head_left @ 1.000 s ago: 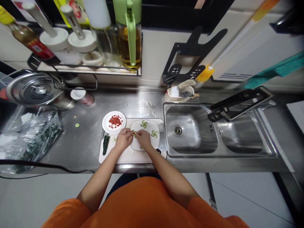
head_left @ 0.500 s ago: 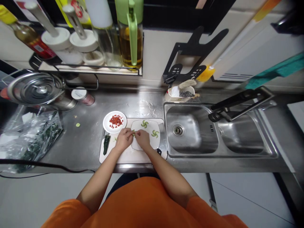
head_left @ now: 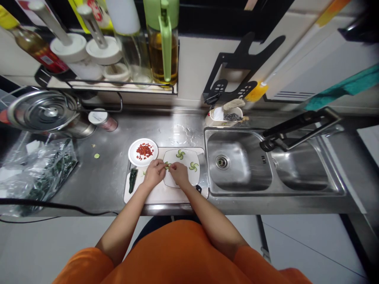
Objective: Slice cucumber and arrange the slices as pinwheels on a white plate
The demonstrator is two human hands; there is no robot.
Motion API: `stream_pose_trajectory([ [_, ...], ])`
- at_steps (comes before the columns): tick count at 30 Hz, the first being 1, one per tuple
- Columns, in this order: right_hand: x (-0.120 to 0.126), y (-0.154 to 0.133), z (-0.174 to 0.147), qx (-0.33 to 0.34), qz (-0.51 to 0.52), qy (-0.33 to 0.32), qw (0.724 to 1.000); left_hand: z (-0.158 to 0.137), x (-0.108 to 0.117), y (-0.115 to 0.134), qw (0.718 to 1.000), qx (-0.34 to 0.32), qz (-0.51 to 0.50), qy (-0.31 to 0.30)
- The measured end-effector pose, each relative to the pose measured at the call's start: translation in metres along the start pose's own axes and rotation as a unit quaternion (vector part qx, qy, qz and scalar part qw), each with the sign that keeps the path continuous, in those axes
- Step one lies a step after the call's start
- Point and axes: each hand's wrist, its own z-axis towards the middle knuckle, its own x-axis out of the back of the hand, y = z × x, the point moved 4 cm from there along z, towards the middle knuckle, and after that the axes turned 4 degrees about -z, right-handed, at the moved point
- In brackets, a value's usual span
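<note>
My left hand (head_left: 155, 173) is closed in a pinch at the left edge of a white squarish plate (head_left: 185, 179). Its fingertips meet thin green cucumber slices (head_left: 167, 165). From the other side my right hand (head_left: 179, 173) pinches at the same slices, fingertips almost touching the left ones. The small pieces in the fingers are partly hidden. Two pinwheels of curved slices lie on the plate, one at the top (head_left: 180, 154) and one at the right (head_left: 194, 167). Under the plate is a white cutting board (head_left: 160, 197), with a dark green cucumber piece (head_left: 133, 180) on its left.
A round white plate (head_left: 132, 154) of red bits overlaps the board's upper left. A knife blade (head_left: 203, 169) lies right of the squarish plate. The double sink (head_left: 237, 157) is on the right. A plastic bag of greens (head_left: 50, 173) and a steel pot (head_left: 50, 112) stand left.
My right hand has shifted slightly to the right, and more of the green slices shows between the hands. My left hand stays almost in place.
</note>
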Motion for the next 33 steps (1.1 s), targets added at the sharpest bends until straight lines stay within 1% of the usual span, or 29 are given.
stream_pose_trajectory([
  [8,-0.0005,0.0027,0.0,0.007,0.007,0.003,1.0,-0.001,-0.0012,-0.0025,1.0,-0.002,-0.003,-0.011],
  [15,-0.0002,-0.003,-0.0001,0.01,0.008,0.01,1.0,0.0,0.0014,0.0008,1.0,-0.006,0.004,-0.003],
  [21,-0.0001,-0.0061,0.0003,0.017,0.003,0.01,1.0,-0.0002,0.0006,-0.0013,1.0,-0.014,-0.002,0.0],
  [33,-0.0019,-0.0017,0.0005,0.023,0.029,0.02,0.999,-0.0023,0.0018,0.0044,1.0,-0.012,-0.016,-0.001],
])
